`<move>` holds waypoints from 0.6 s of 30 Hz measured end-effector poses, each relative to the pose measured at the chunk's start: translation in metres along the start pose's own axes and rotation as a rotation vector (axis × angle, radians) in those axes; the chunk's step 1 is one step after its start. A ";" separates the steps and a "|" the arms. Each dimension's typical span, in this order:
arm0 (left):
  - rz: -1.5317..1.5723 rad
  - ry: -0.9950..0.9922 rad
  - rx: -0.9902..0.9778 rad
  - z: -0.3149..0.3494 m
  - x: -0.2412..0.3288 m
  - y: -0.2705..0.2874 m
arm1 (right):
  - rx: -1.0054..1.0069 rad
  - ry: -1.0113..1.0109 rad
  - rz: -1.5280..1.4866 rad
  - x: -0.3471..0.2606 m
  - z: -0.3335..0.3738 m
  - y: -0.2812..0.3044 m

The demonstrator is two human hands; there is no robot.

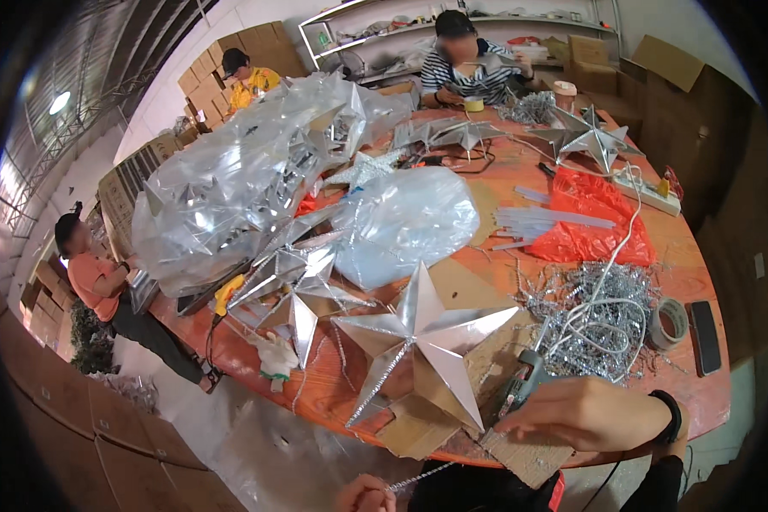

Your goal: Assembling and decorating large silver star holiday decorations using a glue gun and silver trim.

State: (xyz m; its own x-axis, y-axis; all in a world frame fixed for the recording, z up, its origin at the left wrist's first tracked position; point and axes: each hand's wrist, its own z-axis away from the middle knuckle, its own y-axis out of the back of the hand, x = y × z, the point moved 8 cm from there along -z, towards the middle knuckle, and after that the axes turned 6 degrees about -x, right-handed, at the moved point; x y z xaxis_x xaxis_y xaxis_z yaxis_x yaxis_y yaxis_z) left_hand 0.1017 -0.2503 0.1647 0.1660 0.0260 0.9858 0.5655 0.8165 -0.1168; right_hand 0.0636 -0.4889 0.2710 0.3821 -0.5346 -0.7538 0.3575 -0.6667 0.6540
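My left hand point(367, 495), at the lower edge, is closed on a thin silver garland strand point(422, 476) that runs up to the right. My right hand point(572, 414) is over the table's near edge, fingertips pinched together low over a cardboard piece point(529, 456); what they hold is too small to make out. Just beyond its fingers is a dark glue gun point(526, 372). Left of that hand, a large silver five-pointed star point(414, 337) rests on cardboard, one of its ridges lined with glittery silver trim. A smaller star point(303, 277) stands behind it.
Tangled silver tinsel point(602, 320) with a white cable, a tape roll point(669, 324) and a phone point(705, 338) are at right. Glue sticks point(555, 224) lie on a red bag point(606, 213). Plastic-wrapped stars point(239, 188) fill the left. Several co-workers, one across the table point(469, 68), are around.
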 end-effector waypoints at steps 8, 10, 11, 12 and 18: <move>-0.058 -0.044 0.086 0.007 -0.011 0.014 | 0.118 -0.042 -0.009 0.000 0.000 0.005; -0.068 -0.057 0.091 0.007 -0.009 0.016 | 0.167 -0.089 -0.009 0.000 0.002 0.009; -0.064 -0.063 0.107 0.007 -0.012 0.018 | 0.192 -0.118 -0.005 0.000 0.003 0.011; -0.062 -0.070 0.128 0.008 -0.014 0.022 | 0.216 -0.143 -0.003 0.001 0.003 0.013; -0.138 -0.075 0.082 0.009 -0.016 0.030 | 0.372 0.036 0.091 -0.009 0.000 0.021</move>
State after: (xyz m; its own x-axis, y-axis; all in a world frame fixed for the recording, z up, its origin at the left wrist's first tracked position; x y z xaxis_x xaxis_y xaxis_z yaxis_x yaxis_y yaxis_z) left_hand 0.1083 -0.2213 0.1465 0.0293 -0.0489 0.9984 0.5100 0.8598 0.0271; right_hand 0.0679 -0.4987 0.2915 0.4298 -0.5859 -0.6870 -0.0103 -0.7640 0.6451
